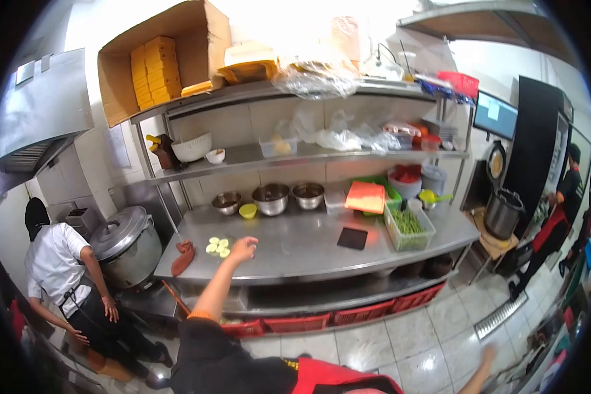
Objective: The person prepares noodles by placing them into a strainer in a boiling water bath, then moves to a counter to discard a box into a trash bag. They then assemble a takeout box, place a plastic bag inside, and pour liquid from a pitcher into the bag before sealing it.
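Observation:
My left hand [244,249] is over the steel table [289,253], just right of several pale green round slices [218,247]. Its fingers are bent, and whether they hold anything is too small to tell. Low at the right, above the tiled floor, my right hand [489,354] is blurred, away from the table. A brown cloth [183,257] lies at the table's left end. Behind my left hand stand a small yellow-green bowl [247,211] and metal bowls [270,199].
A tub of green vegetables [410,226], a dark square mat [352,238] and an orange board [365,197] are on the table's right half. One person [65,256] bends by a large pot [126,246] at left; another [553,223] stands at right. Shelves hang above.

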Demonstrator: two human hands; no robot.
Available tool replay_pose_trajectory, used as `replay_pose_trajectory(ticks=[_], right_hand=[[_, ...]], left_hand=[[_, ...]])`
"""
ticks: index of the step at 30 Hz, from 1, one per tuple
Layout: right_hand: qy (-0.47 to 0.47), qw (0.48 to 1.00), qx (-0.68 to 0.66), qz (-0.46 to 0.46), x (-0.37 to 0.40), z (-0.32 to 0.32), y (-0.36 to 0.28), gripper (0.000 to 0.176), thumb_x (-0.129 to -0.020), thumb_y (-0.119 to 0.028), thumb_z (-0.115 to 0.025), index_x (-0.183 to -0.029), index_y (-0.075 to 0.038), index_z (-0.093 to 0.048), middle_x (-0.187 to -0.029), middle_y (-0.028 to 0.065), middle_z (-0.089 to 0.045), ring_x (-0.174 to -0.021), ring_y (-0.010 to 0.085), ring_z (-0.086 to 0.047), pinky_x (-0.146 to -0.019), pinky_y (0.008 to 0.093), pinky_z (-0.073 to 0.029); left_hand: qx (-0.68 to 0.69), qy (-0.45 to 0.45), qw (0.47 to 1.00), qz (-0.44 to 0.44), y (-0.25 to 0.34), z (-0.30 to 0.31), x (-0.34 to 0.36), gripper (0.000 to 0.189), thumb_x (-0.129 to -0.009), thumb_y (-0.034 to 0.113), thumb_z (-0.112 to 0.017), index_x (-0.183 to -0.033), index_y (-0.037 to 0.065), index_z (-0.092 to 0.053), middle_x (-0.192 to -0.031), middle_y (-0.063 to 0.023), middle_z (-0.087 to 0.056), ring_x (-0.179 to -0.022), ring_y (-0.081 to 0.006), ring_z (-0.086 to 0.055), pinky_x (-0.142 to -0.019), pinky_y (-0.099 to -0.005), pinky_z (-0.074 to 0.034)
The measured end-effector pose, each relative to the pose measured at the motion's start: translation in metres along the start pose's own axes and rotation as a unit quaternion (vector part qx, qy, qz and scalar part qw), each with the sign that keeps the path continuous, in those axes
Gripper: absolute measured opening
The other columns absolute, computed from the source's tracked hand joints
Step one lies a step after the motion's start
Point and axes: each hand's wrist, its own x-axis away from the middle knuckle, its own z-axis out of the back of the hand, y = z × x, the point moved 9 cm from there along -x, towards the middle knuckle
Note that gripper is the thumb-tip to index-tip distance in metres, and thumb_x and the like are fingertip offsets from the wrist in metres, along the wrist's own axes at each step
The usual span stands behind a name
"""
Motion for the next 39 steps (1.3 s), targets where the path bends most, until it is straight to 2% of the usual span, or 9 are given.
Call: replay_pose_trajectory(ticks=[6,10,16,24,28,30,32,34,39], right_hand=[[-0.366,0.847,-0.266,0.278,0.2,-0.06,-0.455,0.025,-0.083,-0.021,-0.045,-0.096,-0.003,-0.057,-0.098,0.0185,-0.057,-0.093,0.0334,-0.053,-0.079,0.0376,-0.043],[-0.407,0.811,-0.257,0.332,0.224,-0.053,-0.577,0.023,-0.08,-0.02,-0.048,-0.09,-0.002,-0.058,-0.09,0.0197,-0.058,-0.086,0.0356,-0.054,-0.073,0.0386,-0.044],[-0.256,0.879,-0.384,0.122,0.085,-0.09,-0.514,0.02,-0.076,-0.02,-0.052,-0.082,-0.002,-0.059,-0.078,0.0216,-0.06,-0.075,0.0388,-0.056,-0.065,0.0401,-0.047],[-0.323,0.663,-0.616,-0.276,0.161,-0.024,-0.369,0.017,-0.081,-0.019,-0.049,-0.092,-0.006,-0.052,-0.072,0.0126,-0.059,-0.047,0.0198,-0.054,-0.038,0.0326,-0.04],[-0.341,0.591,-0.614,-0.396,0.342,-0.145,-0.305,0.019,-0.081,-0.021,-0.048,-0.094,-0.007,-0.053,-0.078,0.0127,-0.061,-0.051,0.0229,-0.054,-0.041,0.0337,-0.04],[-0.354,0.685,-0.594,-0.23,0.417,-0.077,-0.315,0.034,-0.085,-0.025,-0.044,-0.114,-0.007,-0.047,-0.093,0.0103,-0.06,-0.082,0.0242,-0.06,-0.063,0.0378,-0.048],[-0.521,0.553,-0.503,-0.412,0.504,-0.217,-0.33,0.028,-0.084,-0.025,-0.043,-0.103,-0.007,-0.053,-0.097,0.0083,-0.06,-0.069,0.0245,-0.058,-0.056,0.0433,-0.044],[-0.472,0.606,-0.467,-0.438,0.495,-0.015,-0.34,0.036,-0.087,-0.029,-0.043,-0.113,-0.006,-0.053,-0.1,0.0075,-0.061,-0.09,0.0216,-0.059,-0.07,0.0398,-0.046],[-0.5,0.577,-0.482,-0.43,0.524,-0.069,-0.331,0.037,-0.087,-0.035,-0.038,-0.111,-0.01,-0.05,-0.11,0.0057,-0.057,-0.076,0.0189,-0.06,-0.062,0.0398,-0.046]], left_hand=[[-0.046,0.139,0.955,-0.26,0.184,0.076,-0.063,0.022,-0.079,0.011,-0.052,-0.099,0.006,-0.059,-0.108,-0.0142,-0.057,-0.107,-0.0286,-0.05,-0.092,-0.037,-0.039],[-0.156,0.348,0.779,-0.498,0.325,0.174,-0.1,0.017,-0.072,0.005,-0.057,-0.089,0.006,-0.06,-0.101,-0.0128,-0.059,-0.101,-0.0291,-0.052,-0.089,-0.0381,-0.04],[-0.288,0.569,0.599,-0.485,0.437,0.292,-0.153,0.017,-0.076,0.018,-0.055,-0.091,0.014,-0.063,-0.093,-0.0072,-0.062,-0.092,-0.0242,-0.055,-0.082,-0.0342,-0.042],[-0.257,0.469,0.8,-0.273,0.443,0.356,-0.278,0.028,-0.08,0.039,-0.05,-0.098,0.024,-0.065,-0.089,-0.0102,-0.065,-0.085,-0.0286,-0.061,-0.075,-0.0371,-0.047],[-0.302,0.502,0.746,-0.317,0.457,0.373,-0.303,0.033,-0.085,0.035,-0.046,-0.11,0.02,-0.058,-0.109,-0.0123,-0.058,-0.096,-0.0296,-0.057,-0.081,-0.0378,-0.045],[-0.325,0.54,0.687,-0.362,0.469,0.363,-0.281,0.03,-0.086,0.033,-0.044,-0.107,0.017,-0.058,-0.105,-0.012,-0.058,-0.093,-0.0289,-0.057,-0.078,-0.0382,-0.045],[-0.333,0.627,0.588,-0.387,0.479,0.352,-0.237,0.028,-0.088,0.032,-0.042,-0.103,0.014,-0.057,-0.1,-0.0116,-0.057,-0.09,-0.0281,-0.056,-0.075,-0.0387,-0.045],[-0.302,0.726,0.501,-0.361,0.475,0.343,-0.185,0.027,-0.089,0.03,-0.04,-0.1,0.012,-0.056,-0.095,-0.0113,-0.057,-0.086,-0.0273,-0.055,-0.072,-0.0391,-0.045],[-0.121,0.816,0.46,-0.327,0.44,0.323,-0.116,0.027,-0.093,0.025,-0.036,-0.092,0.006,-0.054,-0.085,-0.0104,-0.056,-0.078,-0.0258,-0.053,-0.066,-0.0397,-0.044]])
